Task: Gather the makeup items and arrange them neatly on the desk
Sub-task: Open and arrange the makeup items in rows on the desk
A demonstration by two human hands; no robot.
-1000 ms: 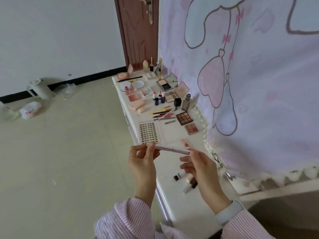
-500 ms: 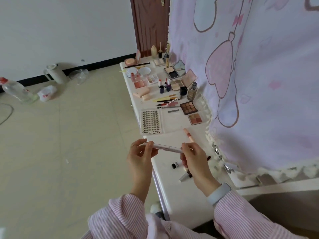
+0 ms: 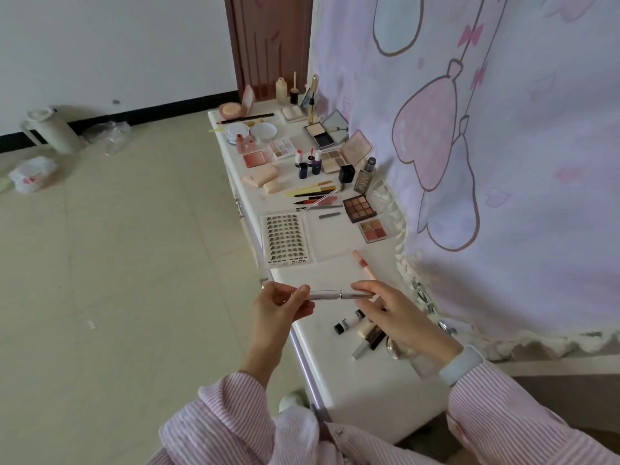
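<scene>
Slim silver makeup pen (image 3: 330,294) held level above the near end of the white desk (image 3: 365,380), long axis running left to right between both hands. Left hand (image 3: 280,308) pinches its left end with thumb and fingertips; right hand (image 3: 397,317) pinches the right end, fingers curled round it. Both equally near. Below lie small tubes (image 3: 360,330); beyond, a pink stick (image 3: 364,265) and lash tray (image 3: 285,238). Arranged row sits farther away.

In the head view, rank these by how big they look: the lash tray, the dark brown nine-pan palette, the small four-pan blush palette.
Largest to smallest:
1. lash tray, clearly the biggest.
2. nine-pan palette.
3. four-pan blush palette, slightly smaller than the nine-pan. It lies a little nearer the camera, so that gap is probably real.
</scene>
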